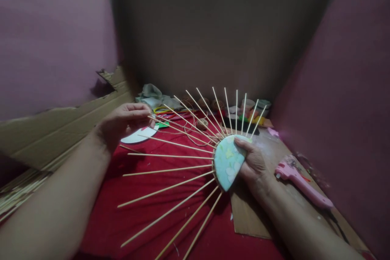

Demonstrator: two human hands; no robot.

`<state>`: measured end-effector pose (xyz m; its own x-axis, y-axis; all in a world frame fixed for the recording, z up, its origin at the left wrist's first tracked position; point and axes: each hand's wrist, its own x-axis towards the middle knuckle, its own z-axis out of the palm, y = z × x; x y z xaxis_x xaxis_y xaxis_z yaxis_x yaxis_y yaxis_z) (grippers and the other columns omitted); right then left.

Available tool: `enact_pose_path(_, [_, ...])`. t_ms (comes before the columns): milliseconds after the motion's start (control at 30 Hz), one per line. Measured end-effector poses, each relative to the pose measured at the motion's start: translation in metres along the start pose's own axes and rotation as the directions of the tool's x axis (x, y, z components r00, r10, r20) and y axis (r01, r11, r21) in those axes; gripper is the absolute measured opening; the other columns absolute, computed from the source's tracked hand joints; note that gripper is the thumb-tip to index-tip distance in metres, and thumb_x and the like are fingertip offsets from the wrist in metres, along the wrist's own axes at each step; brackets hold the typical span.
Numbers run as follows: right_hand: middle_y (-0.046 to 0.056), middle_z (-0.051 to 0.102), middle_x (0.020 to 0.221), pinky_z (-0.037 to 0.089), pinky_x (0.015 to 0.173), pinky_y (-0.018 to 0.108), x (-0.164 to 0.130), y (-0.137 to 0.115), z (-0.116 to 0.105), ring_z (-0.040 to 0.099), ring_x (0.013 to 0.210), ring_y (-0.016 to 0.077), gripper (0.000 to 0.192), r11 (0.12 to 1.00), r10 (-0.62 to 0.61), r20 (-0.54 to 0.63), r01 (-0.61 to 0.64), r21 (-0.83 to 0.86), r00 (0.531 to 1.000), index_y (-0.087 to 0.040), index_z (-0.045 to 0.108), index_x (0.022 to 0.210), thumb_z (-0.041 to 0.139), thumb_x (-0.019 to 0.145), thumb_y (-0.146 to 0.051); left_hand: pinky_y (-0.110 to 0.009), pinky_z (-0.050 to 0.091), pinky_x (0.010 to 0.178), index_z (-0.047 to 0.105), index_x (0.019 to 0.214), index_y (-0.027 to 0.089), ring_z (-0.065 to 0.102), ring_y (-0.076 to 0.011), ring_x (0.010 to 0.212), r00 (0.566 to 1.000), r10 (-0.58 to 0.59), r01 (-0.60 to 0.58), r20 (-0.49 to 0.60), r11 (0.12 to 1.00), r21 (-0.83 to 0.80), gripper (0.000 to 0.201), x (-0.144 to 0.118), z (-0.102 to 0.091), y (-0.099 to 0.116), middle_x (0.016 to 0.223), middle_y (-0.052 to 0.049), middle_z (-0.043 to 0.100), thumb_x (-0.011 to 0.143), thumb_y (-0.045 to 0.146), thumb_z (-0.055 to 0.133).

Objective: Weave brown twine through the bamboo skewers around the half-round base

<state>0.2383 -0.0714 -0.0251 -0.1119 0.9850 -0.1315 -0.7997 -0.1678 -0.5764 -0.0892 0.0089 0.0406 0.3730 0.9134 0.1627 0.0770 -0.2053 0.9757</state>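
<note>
At centre right, the right hand grips a patterned half-disc, thumb on its face, other fingers mostly hidden behind. Thin sticks fan from its curved rim, the lowest two cut off below. At centre left, the left hand has its fingers bunched near stick tips, partly covering a white piece; whether they pinch twine, I cannot tell.

left arm outstretched | left hand raised, fingers bent | right arm forward | right hand clasped, thumb on top
</note>
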Motion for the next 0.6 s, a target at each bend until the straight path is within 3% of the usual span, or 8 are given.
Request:
enact_pose_path(67, [0.005, 0.071, 0.071, 0.050, 0.086, 0.047, 0.001, 0.000, -0.002, 0.066, 0.079, 0.0248, 0.014, 1.000, 0.004, -0.006, -0.004, 0.015, 1.000, -0.016, 0.066, 0.074, 0.067, 0.063, -0.008, -0.030, 0.038, 0.066, 0.055, 0.065, 0.015, 0.055, -0.0125, 0.062, 1.000, 0.002, -0.005, -0.026, 0.992, -0.126, 0.020, -0.002, 0.004, 0.003, 0.059, 0.001, 0.056, 0.065, 0.028, 0.070])
enact_pose_path(167, [0.005, 0.071, 0.073, 0.050, 0.085, 0.045, 0.002, 0.000, -0.002, 0.066, 0.077, 0.0234, 0.013, 1.000, 0.010, -0.021, -0.010, 0.017, 1.000, -0.015, 0.066, 0.075, 0.066, 0.064, -0.008, -0.029, 0.037, 0.064, 0.053, 0.060, 0.015, 0.049, -0.0086, 0.057, 0.998, 0.011, -0.021, -0.070, 0.990, -0.138, 0.018, -0.006, 0.008, 0.006, 0.057, 0.003, 0.051, 0.066, 0.022, 0.068])
enact_pose_path(267, [0.006, 0.071, 0.073, 0.050, 0.086, 0.045, 0.001, -0.001, 0.000, 0.066, 0.077, 0.0229, 0.013, 1.000, 0.007, -0.034, -0.007, 0.007, 0.999, -0.014, 0.067, 0.075, 0.066, 0.064, -0.007, -0.028, 0.035, 0.063, 0.050, 0.056, 0.015, 0.045, -0.0077, 0.057, 0.998, 0.046, -0.049, -0.035, 0.992, -0.112, 0.020, -0.006, 0.004, 0.003, 0.056, 0.003, 0.047, 0.067, 0.021, 0.064])
enact_pose_path(367, [0.006, 0.071, 0.073, 0.049, 0.087, 0.044, 0.000, -0.002, 0.001, 0.066, 0.079, 0.0232, 0.013, 1.000, -0.014, -0.013, 0.014, 0.019, 1.000, -0.014, 0.067, 0.075, 0.066, 0.064, -0.008, -0.026, 0.033, 0.059, 0.052, 0.056, 0.015, 0.043, -0.0084, 0.058, 0.998, 0.037, -0.037, 0.043, 0.999, -0.012, 0.018, -0.002, -0.005, -0.002, 0.058, 0.002, 0.049, 0.066, 0.024, 0.064])
enact_pose_path(467, [0.006, 0.072, 0.073, 0.049, 0.088, 0.045, 0.000, -0.002, 0.002, 0.066, 0.079, 0.0235, 0.014, 0.999, -0.035, -0.001, 0.035, 0.033, 0.999, -0.016, 0.067, 0.076, 0.067, 0.064, -0.010, -0.024, 0.027, 0.053, 0.055, 0.057, 0.013, 0.040, -0.0073, 0.053, 0.994, -0.064, 0.052, 0.084, 0.990, 0.130, 0.019, 0.005, -0.007, -0.005, 0.055, 0.002, 0.048, 0.068, 0.026, 0.065])
enact_pose_path(533, [0.004, 0.072, 0.072, 0.048, 0.088, 0.047, -0.001, -0.001, 0.003, 0.066, 0.078, 0.0234, 0.014, 0.998, -0.047, 0.001, 0.047, 0.031, 0.999, -0.017, 0.067, 0.077, 0.067, 0.064, -0.011, -0.023, 0.026, 0.051, 0.057, 0.058, 0.012, 0.038, -0.0071, 0.051, 0.965, -0.172, 0.107, 0.199, 0.948, 0.300, 0.022, 0.010, 0.000, -0.007, 0.052, 0.002, 0.046, 0.071, 0.028, 0.065])
enact_pose_path(600, [0.004, 0.072, 0.071, 0.048, 0.089, 0.047, -0.002, -0.001, 0.005, 0.066, 0.077, 0.0229, 0.016, 0.998, -0.063, 0.009, 0.063, 0.029, 0.998, -0.017, 0.068, 0.078, 0.067, 0.063, -0.011, -0.022, 0.027, 0.050, 0.058, 0.057, 0.012, 0.039, -0.0083, 0.051, 0.907, -0.284, 0.122, 0.312, 0.884, 0.450, 0.022, 0.013, 0.014, -0.010, 0.051, 0.002, 0.047, 0.069, 0.030, 0.066])
